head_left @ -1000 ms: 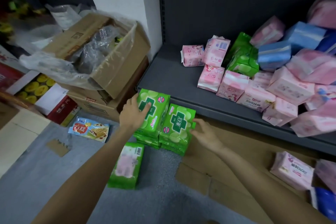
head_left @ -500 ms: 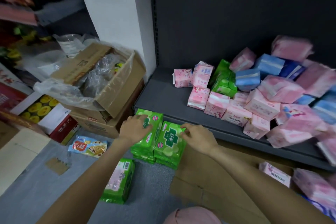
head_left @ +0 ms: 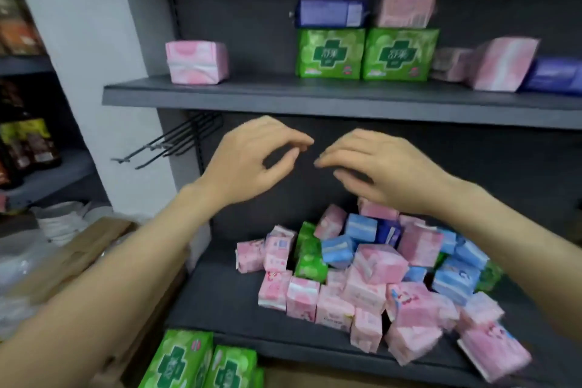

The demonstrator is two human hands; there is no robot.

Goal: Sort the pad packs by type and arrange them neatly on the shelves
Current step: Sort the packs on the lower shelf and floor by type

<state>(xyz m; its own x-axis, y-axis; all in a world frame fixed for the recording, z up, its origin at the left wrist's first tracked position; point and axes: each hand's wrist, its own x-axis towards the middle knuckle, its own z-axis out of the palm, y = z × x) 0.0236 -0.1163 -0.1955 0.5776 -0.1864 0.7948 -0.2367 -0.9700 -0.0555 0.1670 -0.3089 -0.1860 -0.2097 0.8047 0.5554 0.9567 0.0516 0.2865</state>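
My left hand (head_left: 252, 157) and my right hand (head_left: 381, 167) hover empty in the air between the two shelves, fingers loosely curled, fingertips almost meeting. Below them a jumbled heap of pink, blue and green pad packs (head_left: 378, 277) lies on the lower shelf (head_left: 220, 302). On the upper shelf (head_left: 283, 98) stand two green packs (head_left: 365, 53) side by side with a purple pack (head_left: 330, 12) and a pink pack (head_left: 406, 8) on top. A lone pink pack (head_left: 196, 61) sits at its left. Two green packs (head_left: 201, 362) stand on the floor at the bottom edge.
More pink (head_left: 500, 63) and purple packs (head_left: 554, 75) lie at the upper shelf's right. Black metal hooks (head_left: 176, 142) jut out under that shelf at the left. A cardboard box with plastic (head_left: 63, 255) stands at the lower left beside a white pillar (head_left: 78, 41).
Both hands have let go of the green packs on the floor and risen to shelf height. The view has tilted up, so the upper shelf now shows.
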